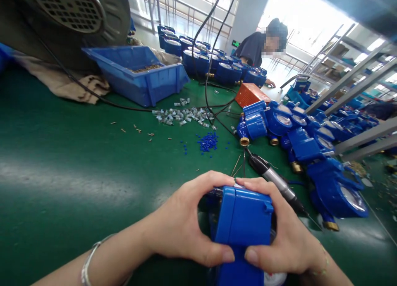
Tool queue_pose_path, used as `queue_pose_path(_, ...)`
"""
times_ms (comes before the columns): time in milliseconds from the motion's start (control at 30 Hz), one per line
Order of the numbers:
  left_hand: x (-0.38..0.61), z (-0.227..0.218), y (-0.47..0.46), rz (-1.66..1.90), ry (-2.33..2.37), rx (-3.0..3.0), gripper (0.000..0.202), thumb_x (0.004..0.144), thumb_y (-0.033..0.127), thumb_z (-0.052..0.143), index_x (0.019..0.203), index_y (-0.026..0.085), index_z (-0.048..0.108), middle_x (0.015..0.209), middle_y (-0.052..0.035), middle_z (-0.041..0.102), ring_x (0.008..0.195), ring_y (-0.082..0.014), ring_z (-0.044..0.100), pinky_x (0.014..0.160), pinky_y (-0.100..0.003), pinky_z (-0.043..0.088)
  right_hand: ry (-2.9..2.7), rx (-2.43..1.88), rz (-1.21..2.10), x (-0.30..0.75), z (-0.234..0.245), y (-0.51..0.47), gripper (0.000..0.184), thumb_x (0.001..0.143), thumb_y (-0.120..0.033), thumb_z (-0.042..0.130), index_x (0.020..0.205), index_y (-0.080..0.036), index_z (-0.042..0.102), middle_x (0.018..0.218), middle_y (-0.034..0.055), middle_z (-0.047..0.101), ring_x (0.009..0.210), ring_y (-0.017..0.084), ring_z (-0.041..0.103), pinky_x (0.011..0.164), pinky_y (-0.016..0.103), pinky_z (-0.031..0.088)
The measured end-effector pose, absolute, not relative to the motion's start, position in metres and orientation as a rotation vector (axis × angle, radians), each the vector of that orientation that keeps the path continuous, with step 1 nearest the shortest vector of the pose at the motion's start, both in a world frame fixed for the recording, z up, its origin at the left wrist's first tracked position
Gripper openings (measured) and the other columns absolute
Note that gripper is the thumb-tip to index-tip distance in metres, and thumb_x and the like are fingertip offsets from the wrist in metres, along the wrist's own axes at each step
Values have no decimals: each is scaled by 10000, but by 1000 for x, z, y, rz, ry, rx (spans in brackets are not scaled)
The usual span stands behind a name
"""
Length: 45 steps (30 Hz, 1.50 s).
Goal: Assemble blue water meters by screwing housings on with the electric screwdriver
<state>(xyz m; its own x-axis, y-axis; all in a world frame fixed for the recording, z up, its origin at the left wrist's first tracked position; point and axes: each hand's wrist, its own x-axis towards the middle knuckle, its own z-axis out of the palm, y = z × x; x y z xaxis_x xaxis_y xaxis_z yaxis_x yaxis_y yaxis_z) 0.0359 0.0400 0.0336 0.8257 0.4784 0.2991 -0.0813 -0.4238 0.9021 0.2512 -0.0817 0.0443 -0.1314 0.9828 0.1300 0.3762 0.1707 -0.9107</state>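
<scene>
A blue water meter is gripped between my two hands near the front edge of the green bench. My left hand wraps its left side, thumb on the near face and fingers over the top. On the other side my right hand clasps it the same way, the two thumbs almost meeting. The meter's underside and part of its far side are hidden. Just beyond my right hand lies an electric screwdriver with a black and silver body and a thin bit.
Several blue meters with brass ends stand to the right, more at the back. Small blue caps, clear plastic pieces and loose screws lie mid-bench. Behind are a blue bin, an orange box, cables and a person.
</scene>
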Motion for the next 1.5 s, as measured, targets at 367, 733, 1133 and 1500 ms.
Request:
queue_pose_path(367,35,32,39,674,234,1882,809,598,409,899,1292,316,495,1277,-7,605,1172,-248,600,1031,-353,482,-1712,-1288,861,247,44,-82,810,680,-424,818,1352,-305,382,1387,70,434,1291,274,483,1086,410,428)
queue_pose_path(733,33,31,41,675,235,1860,823,562,401,915,1277,306,518,1269,-28,602,1202,-276,571,1067,-387,454,-1784,-1321,760,245,47,-83,884,632,-341,849,1359,-319,348,1387,58,427,1301,260,469,1107,391,410)
queue_pose_path(1133,28,28,50,437,405,1723,812,717,462,824,1425,394,432,1628,-36,183,1440,-361,342,1089,-467,450,-1508,-1512,902,238,51,-78,851,600,-436,892,1301,-318,423,1251,11,524,1094,212,577,994,364,474)
queue_pose_path(1500,38,46,-12,633,1016,1279,1057,721,602,765,1555,354,165,1598,-111,329,1338,-383,498,1036,-479,494,-1311,-1543,754,247,24,-107,674,849,-596,667,1402,-339,380,1480,40,380,1398,251,382,1196,435,325)
